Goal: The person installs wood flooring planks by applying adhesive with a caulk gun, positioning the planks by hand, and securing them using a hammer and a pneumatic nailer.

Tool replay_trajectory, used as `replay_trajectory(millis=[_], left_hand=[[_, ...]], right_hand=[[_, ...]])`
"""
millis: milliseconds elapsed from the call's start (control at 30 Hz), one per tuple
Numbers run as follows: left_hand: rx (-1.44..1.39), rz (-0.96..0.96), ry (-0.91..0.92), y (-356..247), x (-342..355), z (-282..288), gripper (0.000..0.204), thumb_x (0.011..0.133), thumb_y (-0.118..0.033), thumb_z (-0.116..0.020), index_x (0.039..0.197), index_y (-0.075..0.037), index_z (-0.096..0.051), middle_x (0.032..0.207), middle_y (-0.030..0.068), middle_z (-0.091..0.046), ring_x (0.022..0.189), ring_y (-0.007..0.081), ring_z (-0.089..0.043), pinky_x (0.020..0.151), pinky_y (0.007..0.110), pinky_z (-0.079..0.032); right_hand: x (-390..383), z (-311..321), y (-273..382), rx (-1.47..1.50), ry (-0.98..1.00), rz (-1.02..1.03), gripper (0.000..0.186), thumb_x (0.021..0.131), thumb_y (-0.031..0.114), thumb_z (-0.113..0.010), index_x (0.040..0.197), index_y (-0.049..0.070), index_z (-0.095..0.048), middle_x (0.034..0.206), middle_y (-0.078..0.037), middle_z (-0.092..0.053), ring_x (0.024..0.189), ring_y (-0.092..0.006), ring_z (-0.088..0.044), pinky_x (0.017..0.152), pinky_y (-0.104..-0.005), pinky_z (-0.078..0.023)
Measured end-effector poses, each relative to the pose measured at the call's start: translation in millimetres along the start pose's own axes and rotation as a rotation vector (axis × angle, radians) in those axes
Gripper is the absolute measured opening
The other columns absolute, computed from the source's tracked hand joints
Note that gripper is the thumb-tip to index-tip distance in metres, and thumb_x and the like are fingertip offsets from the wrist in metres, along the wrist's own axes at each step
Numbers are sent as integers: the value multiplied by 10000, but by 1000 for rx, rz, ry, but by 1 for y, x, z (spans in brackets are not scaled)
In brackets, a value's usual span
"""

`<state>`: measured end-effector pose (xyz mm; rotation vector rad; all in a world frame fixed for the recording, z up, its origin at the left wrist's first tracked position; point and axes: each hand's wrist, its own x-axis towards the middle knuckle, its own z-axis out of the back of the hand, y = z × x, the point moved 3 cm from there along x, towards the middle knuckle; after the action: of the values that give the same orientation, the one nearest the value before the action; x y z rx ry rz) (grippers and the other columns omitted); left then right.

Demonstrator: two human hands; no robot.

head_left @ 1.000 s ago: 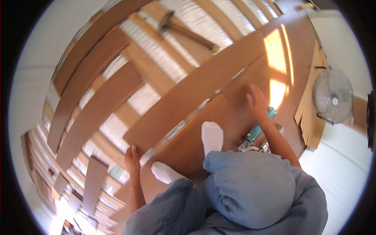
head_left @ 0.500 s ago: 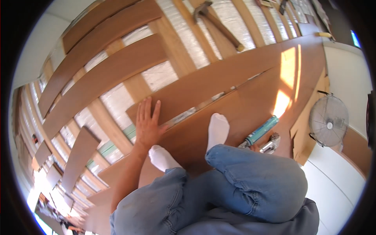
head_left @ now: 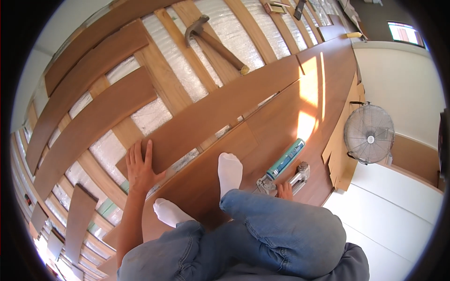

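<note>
My left hand (head_left: 139, 167) lies open, fingers spread, on the near end of a long brown floorboard (head_left: 206, 117). A narrow gap with silvery sheeting separates this board from the laid flooring (head_left: 197, 192) on which my white-socked feet stand. By my right knee, only the fingers of my right hand (head_left: 284, 191) show; they curl at the near end of a silver metal tool (head_left: 300, 176), and the rest of the hand is hidden behind the knee. Just left of it lies a caulking gun (head_left: 266, 184) with a teal cartridge (head_left: 286, 158).
A claw hammer (head_left: 218, 47) rests across the wooden battens (head_left: 164, 86) beyond the board. Several loose planks (head_left: 101, 110) lie at the left. On the right stand a round fan (head_left: 369, 133) and cardboard (head_left: 344, 164). A yellow handle (head_left: 352, 35) is at the far end.
The whole view has shifted, so things appear farther left. My left hand stays on the board's end and my right hand stays by the silver tool, whose fingers now show more clearly.
</note>
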<state>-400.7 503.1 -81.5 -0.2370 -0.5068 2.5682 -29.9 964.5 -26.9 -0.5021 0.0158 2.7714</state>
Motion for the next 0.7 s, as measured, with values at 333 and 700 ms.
replay_trajectory(millis=[333,700], left_hand=[[-17,-13,-101,0,15,-5,1129,545,-273,-961,1548,-99,-475,1500,237,-450,1359,447,-463,1166,575,-383],[-2,35,-101,37,9,9,1162,516,-282,-971,1544,-80,-468,1489,244,-450,1359,458,-451,1170,568,-378]], right_hand=[[80,185,25,187,-117,-46,663,651,224,-883,1218,37,-594,1160,-193,-571,1095,-406,-549,913,-484,-482],[82,363,7,1153,-293,-126,857,744,489,-866,1365,4,-529,1105,-75,-560,981,-180,-574,865,-349,-493]])
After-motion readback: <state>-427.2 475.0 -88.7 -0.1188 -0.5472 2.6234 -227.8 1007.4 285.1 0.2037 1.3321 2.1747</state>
